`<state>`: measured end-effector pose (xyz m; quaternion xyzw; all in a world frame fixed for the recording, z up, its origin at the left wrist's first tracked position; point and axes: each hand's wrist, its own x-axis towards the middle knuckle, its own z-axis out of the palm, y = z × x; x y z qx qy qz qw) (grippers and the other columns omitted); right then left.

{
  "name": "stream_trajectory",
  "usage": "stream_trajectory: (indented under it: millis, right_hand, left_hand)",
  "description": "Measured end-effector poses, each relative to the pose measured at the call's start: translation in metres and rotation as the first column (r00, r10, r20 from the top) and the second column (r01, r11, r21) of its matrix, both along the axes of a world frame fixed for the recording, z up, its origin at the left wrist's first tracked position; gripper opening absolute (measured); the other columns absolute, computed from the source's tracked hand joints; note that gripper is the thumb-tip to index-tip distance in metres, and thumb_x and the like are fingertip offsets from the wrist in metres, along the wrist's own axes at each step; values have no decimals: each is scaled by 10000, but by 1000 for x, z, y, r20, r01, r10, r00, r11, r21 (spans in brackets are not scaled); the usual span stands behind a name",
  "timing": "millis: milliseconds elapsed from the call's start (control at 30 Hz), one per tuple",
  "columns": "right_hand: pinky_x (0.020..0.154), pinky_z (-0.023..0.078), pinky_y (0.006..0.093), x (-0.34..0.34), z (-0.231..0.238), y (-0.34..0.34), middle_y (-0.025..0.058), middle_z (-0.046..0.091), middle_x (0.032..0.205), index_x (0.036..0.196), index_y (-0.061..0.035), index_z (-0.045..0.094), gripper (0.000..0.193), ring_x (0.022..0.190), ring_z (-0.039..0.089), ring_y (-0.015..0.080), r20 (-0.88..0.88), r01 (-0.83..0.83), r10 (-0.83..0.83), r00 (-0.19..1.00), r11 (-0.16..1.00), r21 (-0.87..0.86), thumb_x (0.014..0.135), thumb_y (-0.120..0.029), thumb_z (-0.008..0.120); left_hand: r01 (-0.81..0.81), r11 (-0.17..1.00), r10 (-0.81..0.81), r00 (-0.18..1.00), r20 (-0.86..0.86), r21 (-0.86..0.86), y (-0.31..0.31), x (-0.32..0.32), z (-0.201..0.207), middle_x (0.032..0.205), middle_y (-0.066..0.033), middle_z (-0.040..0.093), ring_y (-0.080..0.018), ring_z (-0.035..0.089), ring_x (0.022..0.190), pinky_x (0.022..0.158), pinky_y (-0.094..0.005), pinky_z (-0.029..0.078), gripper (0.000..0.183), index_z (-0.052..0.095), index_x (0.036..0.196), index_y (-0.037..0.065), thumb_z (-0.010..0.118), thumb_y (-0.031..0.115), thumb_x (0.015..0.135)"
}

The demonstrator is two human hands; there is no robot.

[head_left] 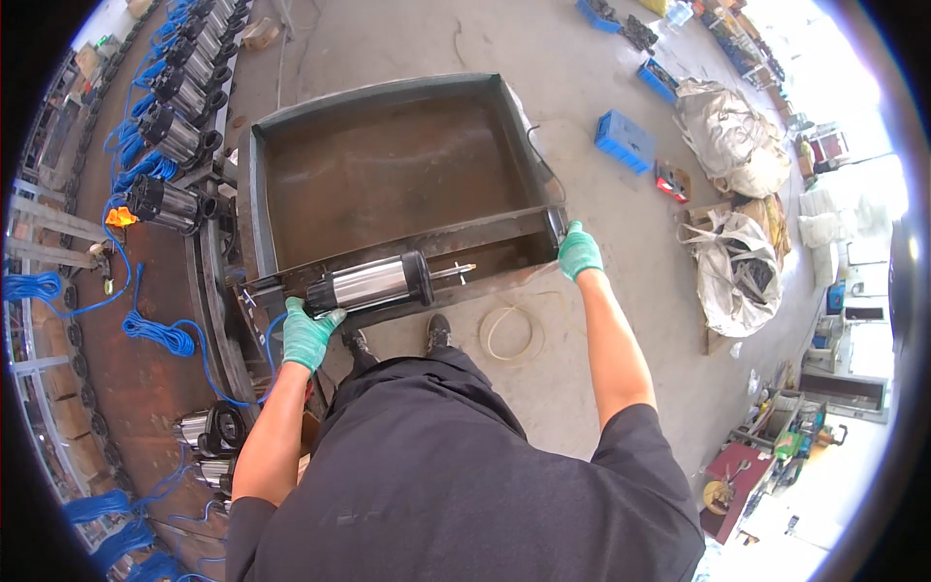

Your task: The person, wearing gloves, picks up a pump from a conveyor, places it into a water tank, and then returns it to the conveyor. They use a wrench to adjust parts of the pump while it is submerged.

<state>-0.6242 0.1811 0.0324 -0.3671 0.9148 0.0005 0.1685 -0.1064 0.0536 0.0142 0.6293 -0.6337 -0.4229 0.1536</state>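
Note:
A submersible pump (373,281) with a shiny steel body and black ends lies on its side along the near edge of a large metal water tank (378,89). From its right end a thin metal shaft with a brass-coloured tip (470,268) points right. My left hand (308,337), in a green glove, is closed at the pump's left black end, its thumb along the underside. At the tank's near right corner my right hand (580,250), gloved alike, closes by a dark end piece (556,225); what its fingers hold is mostly hidden.
Several similar pumps (170,131) stand in a row at the left, with blue cable coils (160,335) below. A hose loop (512,333) lies on the floor before the tank. Rightward are a blue crate (624,142) and large white sacks (732,272).

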Motion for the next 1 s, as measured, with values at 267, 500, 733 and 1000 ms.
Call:
stream_trajectory:
  millis: [267, 500, 733, 1000]
  right_hand:
    - [896, 535, 523, -3, -12, -59, 243, 708, 1112, 1146, -63, 632, 309, 1056, 671, 441, -149, -49, 51, 988, 999, 16, 971, -299, 536]
    - [833, 528, 523, -5, -15, -36, 255, 675, 1085, 1178, -54, 596, 325, 966, 661, 445, -253, -120, 21, 967, 915, -385, 976, -309, 599]
    - [808, 537, 355, 163, 49, -80, 135, 708, 974, 1156, -32, 663, 231, 866, 672, 203, 189, -189, 418, 889, 709, -679, 987, -188, 638]
    - [853, 509, 464, 251, 35, -98, 192, 675, 1000, 1030, -23, 684, 174, 948, 635, 385, -1, -340, 457, 890, 660, -670, 946, -157, 613]
  left_hand:
    - [-26, 1000, 23, 989, 147, 15, 8, -3, 25, 1136, -274, 691, -381, 681, 1073, 925, -422, 519, 876, 461, 1305, -96, 904, 392, 727]
    - [104, 994, -105, 991, 86, 16, -2, -1, 33, 1006, -272, 696, -402, 678, 980, 878, -433, 525, 665, 557, 1145, -52, 841, 441, 802]
    - [-530, 841, 513, 844, -154, -107, -57, 110, -60, 833, -63, 655, -170, 629, 620, 555, -335, 523, 260, 590, 1228, 96, 619, 238, 1012]
    - [-460, 698, 668, 694, -269, 548, -99, 123, -42, 805, -14, 615, -153, 563, 563, 534, -370, 542, 158, 585, 1151, 186, 595, 269, 1017]
